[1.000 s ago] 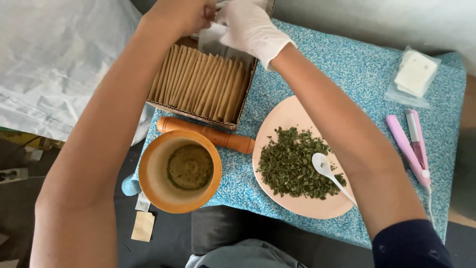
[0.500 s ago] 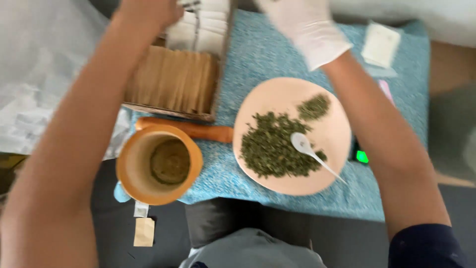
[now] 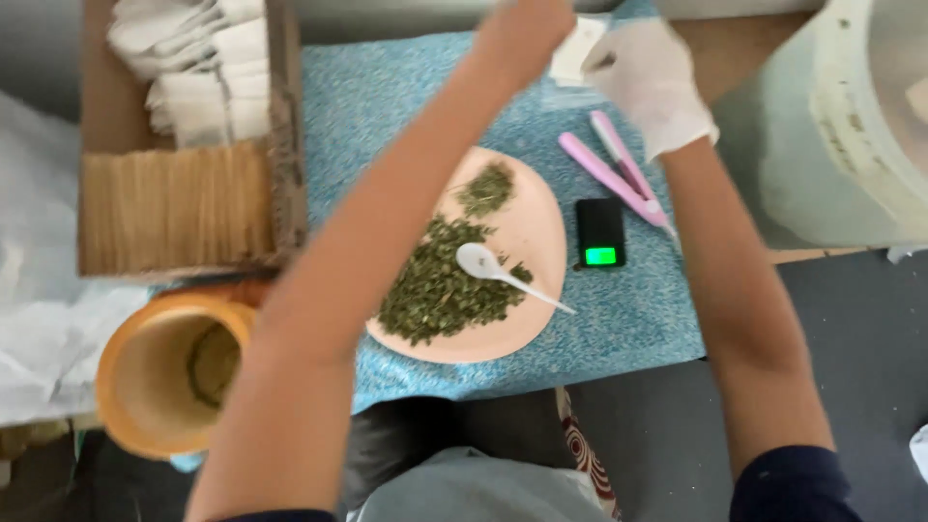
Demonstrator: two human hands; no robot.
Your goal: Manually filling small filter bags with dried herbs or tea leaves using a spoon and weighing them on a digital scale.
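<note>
My bare left hand (image 3: pixel 527 34) reaches across the table to the far edge, closed on a small white packet (image 3: pixel 578 50). My right hand (image 3: pixel 652 82), in a white glove, meets it from the right and pinches the same packet; the view is blurred there. Below them a pink plate (image 3: pixel 541 227) holds a heap of dried green leaves (image 3: pixel 440 285) and a white plastic spoon (image 3: pixel 483 263). My left forearm crosses over the plate's left side.
A pink two-armed tool (image 3: pixel 619 179) and a small black scale with a lit green display (image 3: pixel 600 232) lie right of the plate on the blue cloth (image 3: pixel 387 106). A cardboard box of paper sachets (image 3: pixel 174 198) stands left, an orange bowl (image 3: pixel 145 377) below it, a white bucket (image 3: pixel 851 126) right.
Both hands left the cardboard box and moved right to the table's far edge above the plate. The view swung right, bringing the scale and the bucket into sight.
</note>
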